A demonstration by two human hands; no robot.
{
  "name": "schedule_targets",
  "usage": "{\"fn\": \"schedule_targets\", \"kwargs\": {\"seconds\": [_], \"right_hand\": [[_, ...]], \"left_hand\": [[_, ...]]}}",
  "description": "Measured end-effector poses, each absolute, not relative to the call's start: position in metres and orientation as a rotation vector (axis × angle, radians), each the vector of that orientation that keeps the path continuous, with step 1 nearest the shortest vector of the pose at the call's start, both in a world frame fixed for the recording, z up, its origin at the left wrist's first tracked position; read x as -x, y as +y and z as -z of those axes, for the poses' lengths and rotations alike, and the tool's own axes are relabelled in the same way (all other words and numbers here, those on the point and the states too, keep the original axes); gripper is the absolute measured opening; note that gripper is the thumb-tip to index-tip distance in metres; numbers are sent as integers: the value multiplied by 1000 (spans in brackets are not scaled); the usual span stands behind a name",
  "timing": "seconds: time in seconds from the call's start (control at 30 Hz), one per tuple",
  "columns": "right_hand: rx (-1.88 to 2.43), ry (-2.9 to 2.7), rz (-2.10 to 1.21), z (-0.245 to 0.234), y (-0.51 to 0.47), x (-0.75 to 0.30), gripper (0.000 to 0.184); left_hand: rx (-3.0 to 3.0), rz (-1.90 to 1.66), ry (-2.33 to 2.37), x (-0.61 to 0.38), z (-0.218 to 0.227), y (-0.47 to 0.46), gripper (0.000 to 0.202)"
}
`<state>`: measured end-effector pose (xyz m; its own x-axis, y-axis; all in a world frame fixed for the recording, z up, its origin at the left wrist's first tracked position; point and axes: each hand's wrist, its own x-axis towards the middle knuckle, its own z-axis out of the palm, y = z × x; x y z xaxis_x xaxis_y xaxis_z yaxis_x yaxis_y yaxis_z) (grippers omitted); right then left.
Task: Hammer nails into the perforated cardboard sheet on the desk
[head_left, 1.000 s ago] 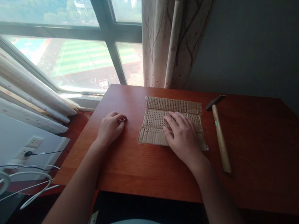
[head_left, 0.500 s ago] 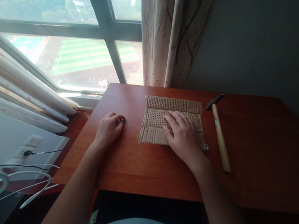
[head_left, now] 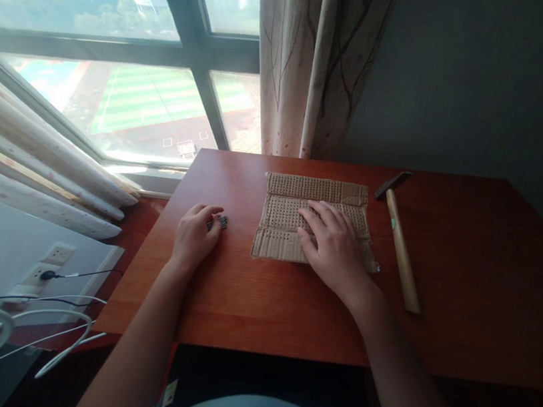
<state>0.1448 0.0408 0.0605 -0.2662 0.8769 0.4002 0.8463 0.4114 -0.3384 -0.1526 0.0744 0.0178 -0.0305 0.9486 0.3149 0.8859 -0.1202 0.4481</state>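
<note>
A piece of brown cardboard [head_left: 294,186] full of small holes lies flat on the red-brown wooden table [head_left: 248,294]. My right hand [head_left: 333,249] rests on it, palm down with the fingers stretched out. My left hand [head_left: 193,236] sits curled on the table to the left of the cardboard, its fingertips pinched on a few small dark metal pieces [head_left: 220,221] that look like nails. A hammer [head_left: 400,238] with a wooden handle and dark head lies on the table to the right of the cardboard, apart from both hands.
A window [head_left: 122,41] and patterned curtain [head_left: 316,61] stand behind the table. To the left are rolled pale fabric [head_left: 37,177], a wall socket with a plugged cable [head_left: 47,273] and white wires [head_left: 6,328]. A dark wall runs behind on the right.
My left hand's fingers have shifted slightly around the small metal pieces. The right hand stays flat on the cardboard.
</note>
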Motion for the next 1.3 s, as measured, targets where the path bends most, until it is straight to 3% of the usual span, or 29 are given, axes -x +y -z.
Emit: {"fn": "schedule_targets", "kwargs": {"seconds": [0.47, 0.63, 0.83, 1.07, 1.3], "right_hand": [[1452, -2182, -78, -66, 53, -139, 38], [1424, -2112, -117, -77, 51, -147, 40], [1468, -1838, -118, -73, 49, -195, 39], [1448, -1209, -705, -30, 55, -227, 37], [1350, -894, -1058, -25, 53, -221, 43]], "left_hand": [[-2064, -1212, 2113, 146, -33, 68, 27], [-1942, -1386, 1824, 117, -51, 65, 23], [-1421, -1237, 1437, 86, -54, 78, 32], [-1124, -1035, 1209, 73, -49, 77, 43], [-996, -977, 1064, 74, -48, 68, 39]]}}
